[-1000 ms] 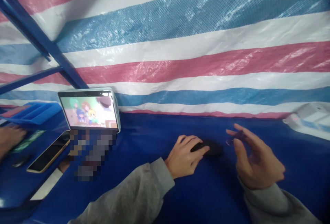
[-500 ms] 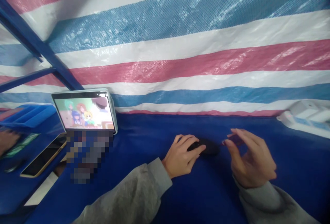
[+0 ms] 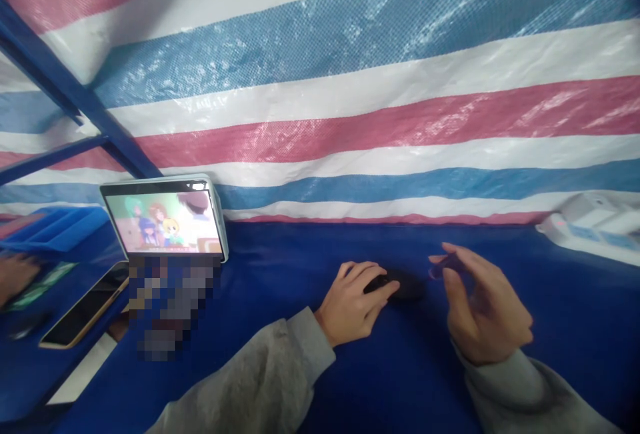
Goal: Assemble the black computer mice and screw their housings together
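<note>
My left hand (image 3: 353,302) rests on a black computer mouse (image 3: 407,285), its fingers curled over the near end and holding it against the blue tabletop. To the right of the mouse, my right hand (image 3: 487,307) is raised a little, with thumb and fingers bent toward each other. Between those fingertips shows a small, thin, purple see-through thing (image 3: 440,269), too blurred to name. A narrow gap lies between it and the mouse. Both forearms wear grey sleeves.
A tablet (image 3: 165,221) playing a cartoon leans at the back left, above a pixelated patch. Left of it are a phone (image 3: 85,307), a blue divided tray (image 3: 65,227) and another person's hand (image 3: 17,277). White devices (image 3: 595,227) stand far right, before a striped sheet (image 3: 350,141).
My right hand's fingers have shifted slightly up and left, and more of the purple thing shows between them. My left hand and the mouse stay put.
</note>
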Action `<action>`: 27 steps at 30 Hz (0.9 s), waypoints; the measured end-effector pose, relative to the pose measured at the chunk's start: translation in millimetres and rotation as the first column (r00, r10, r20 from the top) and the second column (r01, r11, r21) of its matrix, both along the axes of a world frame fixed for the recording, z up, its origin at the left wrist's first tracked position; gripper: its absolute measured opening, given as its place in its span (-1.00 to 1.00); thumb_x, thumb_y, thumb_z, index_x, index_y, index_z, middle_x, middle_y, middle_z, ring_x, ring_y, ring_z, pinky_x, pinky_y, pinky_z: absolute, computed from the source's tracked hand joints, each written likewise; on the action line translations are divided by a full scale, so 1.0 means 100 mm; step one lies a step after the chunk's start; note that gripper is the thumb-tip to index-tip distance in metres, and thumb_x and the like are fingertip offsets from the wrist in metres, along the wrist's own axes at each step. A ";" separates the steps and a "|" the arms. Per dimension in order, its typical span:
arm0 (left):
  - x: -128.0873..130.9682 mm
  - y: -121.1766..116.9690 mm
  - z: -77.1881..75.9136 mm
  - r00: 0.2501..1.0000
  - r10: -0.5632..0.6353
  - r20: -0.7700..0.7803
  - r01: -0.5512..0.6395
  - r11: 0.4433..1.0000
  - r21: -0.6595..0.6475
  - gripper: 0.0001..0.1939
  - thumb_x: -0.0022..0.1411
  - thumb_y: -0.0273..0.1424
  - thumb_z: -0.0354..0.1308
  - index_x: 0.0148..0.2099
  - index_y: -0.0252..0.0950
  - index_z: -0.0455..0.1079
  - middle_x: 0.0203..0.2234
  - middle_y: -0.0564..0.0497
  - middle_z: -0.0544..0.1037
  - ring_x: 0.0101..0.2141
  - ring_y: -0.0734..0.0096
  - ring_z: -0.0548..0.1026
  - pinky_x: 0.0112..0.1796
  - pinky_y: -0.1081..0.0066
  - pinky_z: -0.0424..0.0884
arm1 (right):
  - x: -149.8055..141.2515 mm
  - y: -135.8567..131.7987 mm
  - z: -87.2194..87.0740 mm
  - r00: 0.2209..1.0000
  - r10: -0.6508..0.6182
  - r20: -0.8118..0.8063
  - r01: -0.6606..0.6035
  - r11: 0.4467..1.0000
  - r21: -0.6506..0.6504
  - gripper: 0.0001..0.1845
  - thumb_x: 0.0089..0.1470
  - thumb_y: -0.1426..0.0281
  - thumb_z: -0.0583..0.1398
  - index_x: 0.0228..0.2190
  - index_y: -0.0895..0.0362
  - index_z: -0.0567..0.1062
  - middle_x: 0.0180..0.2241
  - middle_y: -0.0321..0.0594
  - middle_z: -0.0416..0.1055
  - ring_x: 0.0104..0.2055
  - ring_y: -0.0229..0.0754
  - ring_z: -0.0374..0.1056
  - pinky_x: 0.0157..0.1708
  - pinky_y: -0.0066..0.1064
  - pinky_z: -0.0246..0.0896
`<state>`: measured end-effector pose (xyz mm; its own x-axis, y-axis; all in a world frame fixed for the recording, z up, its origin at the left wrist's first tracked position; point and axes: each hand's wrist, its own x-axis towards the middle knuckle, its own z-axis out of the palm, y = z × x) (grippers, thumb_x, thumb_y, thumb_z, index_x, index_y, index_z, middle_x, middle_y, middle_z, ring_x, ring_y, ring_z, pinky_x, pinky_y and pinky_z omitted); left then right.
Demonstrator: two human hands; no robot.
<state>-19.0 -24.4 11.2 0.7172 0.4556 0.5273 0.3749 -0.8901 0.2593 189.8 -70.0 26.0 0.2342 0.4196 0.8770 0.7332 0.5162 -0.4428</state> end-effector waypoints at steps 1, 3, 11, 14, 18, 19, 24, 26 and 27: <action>0.00 0.00 0.00 1.000 0.000 0.001 0.000 1.000 -0.002 -0.64 0.38 -0.48 0.03 0.18 -0.23 0.39 0.05 -0.17 0.47 0.13 0.15 0.38 0.06 0.09 0.29 | 0.00 0.00 0.00 1.000 -0.022 0.017 0.022 1.000 0.023 -0.41 0.02 0.61 0.30 0.08 0.01 0.46 -0.11 -0.16 0.56 -0.22 -0.08 0.54 -0.27 -0.17 0.49; 0.00 0.00 -0.01 1.000 0.004 -0.003 -0.004 1.000 -0.007 -0.63 0.38 -0.48 0.03 0.19 -0.22 0.38 0.06 -0.17 0.47 0.13 0.15 0.37 0.06 0.09 0.29 | -0.01 0.01 0.01 0.997 -0.060 0.055 0.056 0.996 0.068 -0.38 0.00 0.61 0.32 0.09 0.01 0.46 -0.15 -0.17 0.57 -0.23 -0.07 0.54 -0.33 -0.21 0.48; 0.00 0.00 -0.01 1.000 0.009 -0.016 -0.009 1.000 0.010 -0.64 0.38 -0.47 0.03 0.19 -0.23 0.38 0.06 -0.16 0.47 0.13 0.15 0.37 0.06 0.11 0.30 | -0.03 0.03 0.06 0.998 -0.041 0.052 0.038 0.997 0.074 -0.43 0.04 0.60 0.29 0.09 0.01 0.46 -0.12 -0.16 0.57 -0.22 -0.05 0.55 -0.27 -0.15 0.50; 0.00 0.00 0.00 1.000 0.002 -0.016 -0.002 1.000 0.010 -0.64 0.38 -0.48 0.02 0.18 -0.23 0.39 0.06 -0.17 0.47 0.14 0.15 0.37 0.06 0.10 0.30 | -0.02 0.03 0.05 0.995 -0.081 0.050 0.077 0.994 0.084 -0.45 -0.02 0.57 0.35 0.03 0.01 0.51 -0.14 -0.15 0.56 -0.24 -0.06 0.53 -0.30 -0.20 0.48; 0.00 0.00 0.00 1.000 -0.001 0.003 0.001 1.000 0.008 -0.64 0.38 -0.48 0.01 0.17 -0.23 0.40 0.05 -0.18 0.48 0.13 0.13 0.38 0.05 0.09 0.31 | -0.02 0.03 0.05 1.000 0.005 0.014 -0.005 0.999 0.038 -0.45 0.08 0.60 0.25 0.09 0.02 0.46 -0.13 -0.13 0.56 -0.18 -0.04 0.54 -0.18 -0.09 0.49; 0.00 0.00 0.00 1.000 -0.003 0.010 0.002 1.000 0.009 -0.64 0.38 -0.48 0.01 0.17 -0.23 0.40 0.04 -0.18 0.48 0.13 0.12 0.39 0.05 0.08 0.31 | -0.03 0.03 0.05 1.000 0.012 0.010 -0.013 0.999 0.040 -0.44 0.08 0.61 0.24 0.10 0.03 0.45 -0.12 -0.13 0.56 -0.19 -0.04 0.55 -0.19 -0.10 0.49; 0.00 0.00 0.00 1.000 -0.014 0.017 0.014 1.000 0.009 -0.64 0.38 -0.49 0.02 0.16 -0.24 0.41 0.04 -0.18 0.48 0.13 0.12 0.39 0.04 0.08 0.31 | -0.04 0.01 0.09 0.992 -0.096 0.084 0.093 0.995 0.044 -0.50 -0.01 0.58 0.34 -0.01 0.06 0.52 -0.16 -0.11 0.57 -0.22 -0.08 0.52 -0.32 -0.23 0.48; 0.00 0.00 0.00 1.000 -0.008 0.013 0.008 1.000 0.010 -0.64 0.38 -0.50 0.02 0.17 -0.24 0.41 0.04 -0.18 0.48 0.12 0.12 0.39 0.04 0.09 0.31 | -0.03 0.00 0.09 0.996 -0.061 0.067 0.059 0.998 0.033 -0.54 0.06 0.57 0.29 0.01 0.07 0.51 -0.16 -0.10 0.57 -0.18 -0.04 0.53 -0.26 -0.16 0.50; 0.00 0.00 0.01 1.000 -0.004 0.013 0.004 1.000 0.010 -0.63 0.38 -0.50 0.02 0.17 -0.24 0.40 0.04 -0.18 0.48 0.12 0.13 0.39 0.04 0.09 0.32 | -0.03 0.01 0.09 0.998 -0.031 0.051 0.030 0.999 0.020 -0.55 0.09 0.56 0.25 0.03 0.07 0.49 -0.14 -0.10 0.57 -0.16 -0.03 0.54 -0.23 -0.12 0.51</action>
<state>-19.0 -24.3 11.8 0.7121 0.4476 0.5409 0.3681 -0.8941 0.2553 186.4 -69.5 34.5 0.2017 0.3963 0.8957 0.7702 0.5008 -0.3950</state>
